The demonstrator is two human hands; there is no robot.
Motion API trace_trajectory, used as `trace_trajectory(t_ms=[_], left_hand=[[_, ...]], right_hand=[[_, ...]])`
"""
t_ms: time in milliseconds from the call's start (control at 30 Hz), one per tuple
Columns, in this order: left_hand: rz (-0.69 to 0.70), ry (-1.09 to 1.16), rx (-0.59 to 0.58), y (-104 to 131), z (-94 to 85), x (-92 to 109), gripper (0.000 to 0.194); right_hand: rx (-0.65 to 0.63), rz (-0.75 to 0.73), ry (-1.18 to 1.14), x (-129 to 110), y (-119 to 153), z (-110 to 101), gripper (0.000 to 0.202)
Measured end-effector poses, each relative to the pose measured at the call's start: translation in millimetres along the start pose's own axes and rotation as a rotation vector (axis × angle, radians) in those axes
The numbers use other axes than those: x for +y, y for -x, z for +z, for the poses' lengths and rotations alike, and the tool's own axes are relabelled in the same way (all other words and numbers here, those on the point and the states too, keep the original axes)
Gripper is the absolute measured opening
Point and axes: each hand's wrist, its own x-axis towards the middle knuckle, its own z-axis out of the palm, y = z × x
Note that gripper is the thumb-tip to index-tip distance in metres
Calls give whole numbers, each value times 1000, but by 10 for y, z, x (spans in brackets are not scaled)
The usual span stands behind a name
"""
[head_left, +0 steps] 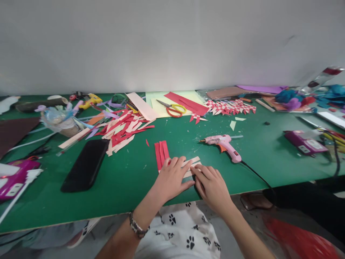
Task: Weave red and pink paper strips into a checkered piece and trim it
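Observation:
Red paper strips and pale pink paper strips lie crossed at right angles near the table's front edge. Across their crossing my left hand rests flat, palm down, fingers stretched out and holding nothing. It hides most of the crossing. My right hand is just beside it, fingers bent and closed over the near pale strips at their right end. Its fingertips meet the left hand's index finger. A pink hot glue gun lies on its side to the right of both hands.
A black phone lies left of the hands. Behind are a heap of cut strips, scissors on yellow sheets, and woven red-and-white pieces. The glue gun's cord runs over the front edge. Purple devices sit at both sides.

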Motion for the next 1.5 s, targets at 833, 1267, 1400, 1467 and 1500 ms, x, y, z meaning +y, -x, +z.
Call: trace_trajectory(t_ms=[833, 1267, 1400, 1467, 1500], left_hand=[[-193, -17, 201, 619, -57, -245, 25], [-221, 48, 215, 607, -57, -253, 18], [-219, 66, 187, 621, -42, -318, 31], [-224, 111, 178, 634, -38, -354, 36], [-227, 146, 170, 643, -38, -369, 36]], right_hand=[[-43, 6, -14, -309, -143, 17, 44], [10, 149, 52, -50, -78, -43, 35], [39, 161, 21, -55, -88, -70, 36], [62, 154, -1, -90, -124, -94, 36], [68, 134, -12, -116, -148, -104, 35]])
